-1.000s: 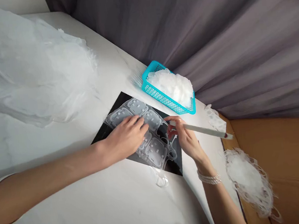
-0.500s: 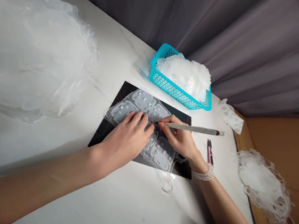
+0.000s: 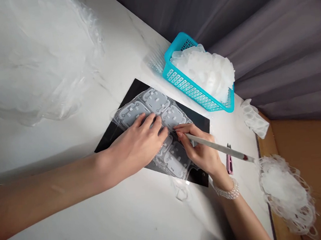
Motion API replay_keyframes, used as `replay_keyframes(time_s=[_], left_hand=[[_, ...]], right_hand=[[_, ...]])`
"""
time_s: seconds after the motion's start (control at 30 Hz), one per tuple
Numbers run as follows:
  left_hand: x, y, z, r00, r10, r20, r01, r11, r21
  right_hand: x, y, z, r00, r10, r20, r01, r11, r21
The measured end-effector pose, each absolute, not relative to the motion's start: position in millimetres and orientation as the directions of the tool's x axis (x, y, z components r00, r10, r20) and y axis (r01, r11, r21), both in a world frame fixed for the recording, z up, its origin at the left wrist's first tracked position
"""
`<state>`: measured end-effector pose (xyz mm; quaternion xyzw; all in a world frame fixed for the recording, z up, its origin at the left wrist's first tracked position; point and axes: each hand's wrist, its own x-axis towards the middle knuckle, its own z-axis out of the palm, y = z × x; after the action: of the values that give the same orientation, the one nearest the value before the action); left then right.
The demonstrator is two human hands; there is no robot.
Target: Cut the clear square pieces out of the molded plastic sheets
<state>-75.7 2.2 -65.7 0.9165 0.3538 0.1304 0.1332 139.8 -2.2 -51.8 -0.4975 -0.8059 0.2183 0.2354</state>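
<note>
A translucent moulded sheet with several rounded rectangular panels lies on a black board. My left hand rests on it palm down, fingers stretched out and slightly apart, pressing on its middle. Opposite, my right hand, with a beaded bracelet on the wrist, pinches a long thin grey tool with a reddish mark near its back end. The tool's front end is at the sheet, close to my left fingertips, mostly hidden by my right fingers. Pink-handled snips lie beside my right wrist.
A blue basket heaped with whitish translucent pieces stands behind the board. Large clear plastic bags fill the far left. At the right edge are a small translucent sheet, tangled clear scraps and a cardboard box.
My right hand has shifted slightly right over the sheet, and the tool's back end has tipped lower. My left hand keeps its place on the sheet. The whole view has shifted a little.
</note>
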Motion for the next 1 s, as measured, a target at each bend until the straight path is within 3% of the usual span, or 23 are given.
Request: replay_keyframes(time_s=[0.27,0.5,0.73,1.0], left_hand=[[-75.2,0.9,-59.7,0.737,0.665,0.118,0.634,-0.742,0.219],[-69.7,-0.8,-61.3,0.701,0.699,0.141,0.677,-0.715,0.176],[-70.5,-5.0,-66.6,0.672,0.719,0.177,0.712,-0.693,0.111],[-69.8,-8.0,-73.2,0.66,0.721,0.209,0.718,-0.688,0.104]], right_hand=[[136.0,3.2,-67.2,-0.42,0.854,0.307,0.668,0.52,-0.532],[137.4,4.0,-66.2,-0.499,0.808,0.314,0.644,0.588,-0.489],[138.2,6.4,-73.9,-0.511,0.754,0.412,0.629,0.655,-0.419],[131.6,1.9,-64.6,-0.656,0.727,0.203,0.696,0.687,-0.208]])
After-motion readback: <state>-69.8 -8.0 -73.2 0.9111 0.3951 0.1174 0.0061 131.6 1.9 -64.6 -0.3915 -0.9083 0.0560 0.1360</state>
